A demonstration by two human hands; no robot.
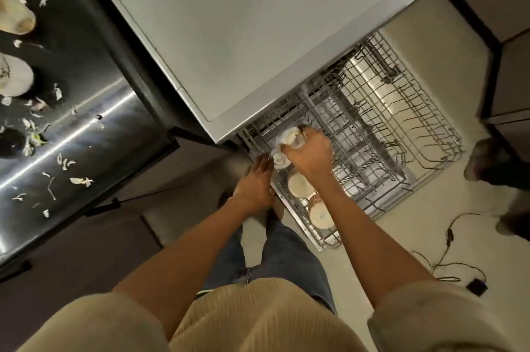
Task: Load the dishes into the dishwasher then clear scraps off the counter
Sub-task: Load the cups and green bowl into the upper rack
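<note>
Reaching over the rack's (pixel 372 133) near-left corner, my right hand (pixel 311 155) gripped a glass (pixel 291 136), mouth tipped toward the dishwasher (pixel 229 36). My left hand (pixel 255 184), fingers straight, touched a small cup (pixel 279 161) just beside it. Open rack slots lay immediately beneath my right hand, the nearer one.

The rack (pixel 372 133) is holding three cups (pixel 299 185) along its left edge. Left of the rack, the counter (pixel 94 110) is carrying bowls (pixel 17 79) and scraps (pixel 81 181). A cable (pixel 447 239) is lying on the floor (pixel 401 239) right of the rack.
</note>
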